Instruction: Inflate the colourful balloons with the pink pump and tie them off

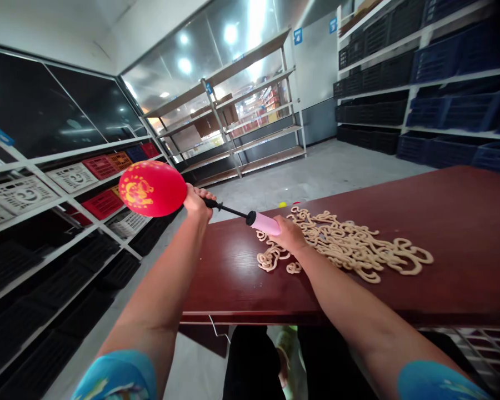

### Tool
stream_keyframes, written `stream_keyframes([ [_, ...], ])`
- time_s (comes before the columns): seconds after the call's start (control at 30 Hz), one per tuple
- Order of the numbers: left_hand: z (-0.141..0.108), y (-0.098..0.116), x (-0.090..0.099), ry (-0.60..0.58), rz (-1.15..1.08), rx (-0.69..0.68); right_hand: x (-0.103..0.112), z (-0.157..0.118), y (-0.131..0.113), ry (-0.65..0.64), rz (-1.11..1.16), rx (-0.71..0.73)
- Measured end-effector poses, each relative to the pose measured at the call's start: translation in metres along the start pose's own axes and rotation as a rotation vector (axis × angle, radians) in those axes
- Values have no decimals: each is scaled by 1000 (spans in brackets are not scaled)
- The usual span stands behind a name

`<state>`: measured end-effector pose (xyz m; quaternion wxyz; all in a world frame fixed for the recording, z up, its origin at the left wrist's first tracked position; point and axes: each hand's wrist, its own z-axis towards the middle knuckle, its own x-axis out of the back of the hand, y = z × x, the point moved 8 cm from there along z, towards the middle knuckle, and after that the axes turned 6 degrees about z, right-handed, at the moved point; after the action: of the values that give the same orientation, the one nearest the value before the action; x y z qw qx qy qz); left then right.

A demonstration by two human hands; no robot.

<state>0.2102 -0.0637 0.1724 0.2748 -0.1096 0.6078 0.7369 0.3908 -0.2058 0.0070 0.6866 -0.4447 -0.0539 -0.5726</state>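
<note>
A red inflated balloon (153, 189) with a yellow printed figure extends from my left hand (196, 203), whose fingers are closed around its neck and the black end of a balloon pump (265, 223). The pump's black rod runs out between my hands, over the table's far left edge. Its pink barrel is gripped in my right hand (290, 236). Beneath and beyond that hand lies a heap of beige, curled, tube-like pieces (337, 244); their exact kind is unclear. The balloon's neck is hidden by my left fingers.
The dark red table (454, 222) stretches away to the right. Shelving with white crates (73, 178) and red crates lines the left side. Metal racks (233, 147) stand at the back, and dark blue crates (462, 108) fill shelves at right. Small yellow and red objects show past the table's far edge.
</note>
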Motion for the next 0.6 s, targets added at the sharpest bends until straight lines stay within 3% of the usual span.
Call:
stream_keyframes([
  [0.17,-20,-67,-1,-9,6,82,-12,-4,-7,-93,30,20],
  [0.3,-27,-97,0,4,6,121,-13,-5,-6,-126,19,-6],
  [0.43,-23,-96,9,30,8,165,-14,-5,-7,-146,32,8],
  [0.6,-4,-50,23,93,15,121,-12,-1,-6,-123,5,37],
])
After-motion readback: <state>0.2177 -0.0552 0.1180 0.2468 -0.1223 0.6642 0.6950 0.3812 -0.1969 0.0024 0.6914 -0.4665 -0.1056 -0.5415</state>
